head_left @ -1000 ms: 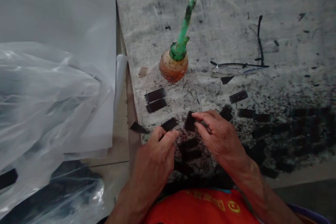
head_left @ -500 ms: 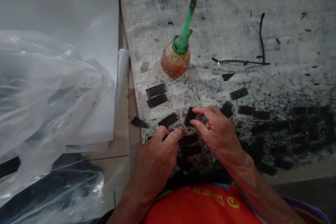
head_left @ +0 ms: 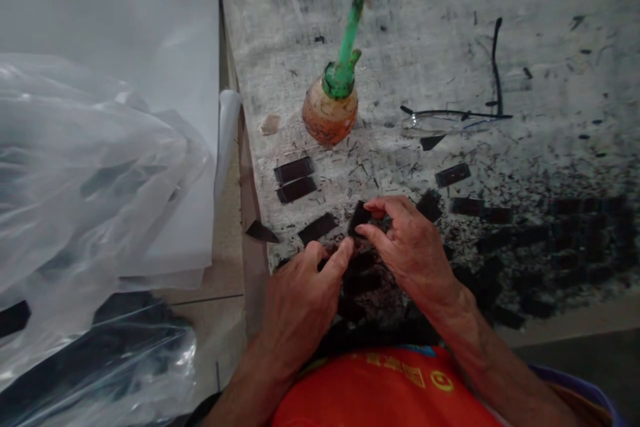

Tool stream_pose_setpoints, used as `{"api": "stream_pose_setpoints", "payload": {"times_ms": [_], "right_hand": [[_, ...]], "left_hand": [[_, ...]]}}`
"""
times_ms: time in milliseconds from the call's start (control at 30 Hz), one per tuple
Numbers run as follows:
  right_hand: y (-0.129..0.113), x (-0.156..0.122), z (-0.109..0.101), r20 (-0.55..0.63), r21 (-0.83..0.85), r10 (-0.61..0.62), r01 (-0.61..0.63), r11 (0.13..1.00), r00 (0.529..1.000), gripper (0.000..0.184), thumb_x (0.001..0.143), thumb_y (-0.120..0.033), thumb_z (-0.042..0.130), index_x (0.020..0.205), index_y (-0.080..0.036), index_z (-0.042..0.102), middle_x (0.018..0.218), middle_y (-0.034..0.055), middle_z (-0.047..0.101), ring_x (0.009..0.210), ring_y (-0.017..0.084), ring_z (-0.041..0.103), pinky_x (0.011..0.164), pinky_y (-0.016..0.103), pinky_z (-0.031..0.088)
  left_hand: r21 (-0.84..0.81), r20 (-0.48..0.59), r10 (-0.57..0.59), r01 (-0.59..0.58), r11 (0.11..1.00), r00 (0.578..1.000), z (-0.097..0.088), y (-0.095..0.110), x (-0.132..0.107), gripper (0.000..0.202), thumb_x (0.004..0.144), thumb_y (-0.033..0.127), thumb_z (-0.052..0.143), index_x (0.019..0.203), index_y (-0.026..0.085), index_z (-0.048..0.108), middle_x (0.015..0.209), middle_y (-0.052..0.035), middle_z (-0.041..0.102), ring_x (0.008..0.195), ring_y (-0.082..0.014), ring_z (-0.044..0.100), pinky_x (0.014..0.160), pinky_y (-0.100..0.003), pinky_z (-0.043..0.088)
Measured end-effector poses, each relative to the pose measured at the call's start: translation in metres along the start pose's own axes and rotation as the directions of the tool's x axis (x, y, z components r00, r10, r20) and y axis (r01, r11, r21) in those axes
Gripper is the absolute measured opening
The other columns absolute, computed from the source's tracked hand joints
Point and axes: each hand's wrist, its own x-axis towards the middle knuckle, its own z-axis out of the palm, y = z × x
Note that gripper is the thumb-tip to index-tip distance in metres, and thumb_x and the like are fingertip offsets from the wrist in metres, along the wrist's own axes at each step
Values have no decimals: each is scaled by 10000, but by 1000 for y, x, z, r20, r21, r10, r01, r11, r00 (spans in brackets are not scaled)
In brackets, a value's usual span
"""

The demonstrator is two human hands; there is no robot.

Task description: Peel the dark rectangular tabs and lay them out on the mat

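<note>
My right hand point(head_left: 417, 250) pinches a small dark rectangular piece point(head_left: 357, 217) between thumb and forefinger, tilted over the cloth. Beside it, my left hand point(head_left: 303, 293) has curled fingers, and its thumb tip reaches the lower end of that piece. Whatever lies under the left fingers is hidden. Just above the left hand rests another dark piece point(head_left: 318, 228). Farther up, a pair of dark rectangles point(head_left: 295, 179) lies side by side. More dark pieces point(head_left: 363, 282) show dimly between my wrists.
A round bottle point(head_left: 330, 113) of amber liquid with a green spout stands ahead. Eyeglasses point(head_left: 450, 117) lie to its right. Many dark pieces point(head_left: 590, 233) and scattered scraps cover the right side. Clear plastic sheeting point(head_left: 100, 147) and a white sheet point(head_left: 150, 0) occupy the left.
My left hand has shifted slightly right, bringing its thumb to the piece held in my right hand. The whole view has shifted a little.
</note>
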Motion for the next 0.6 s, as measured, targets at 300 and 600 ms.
{"api": "stream_pose_setpoints", "payload": {"times_ms": [300,600], "right_hand": [[-2,4,0,4,-13,31,-31,999,1000,210,775,-240,667,957,-197,571,911,42,644,834,216,641,701,329,495],[-3,4,-1,17,-15,36,-36,999,999,226,770,-222,686,962,-196,569,907,29,637,812,199,632,700,313,484]], "left_hand": [[56,-9,36,-35,998,999,2,0,1,433,870,85,452,1269,239,520,769,-7,571,593,-176,571,475,-271,381],[84,-37,-42,45,995,998,2,2,4,402,865,122,447,1248,192,548,747,-7,563,582,-173,566,458,-282,374]]}}
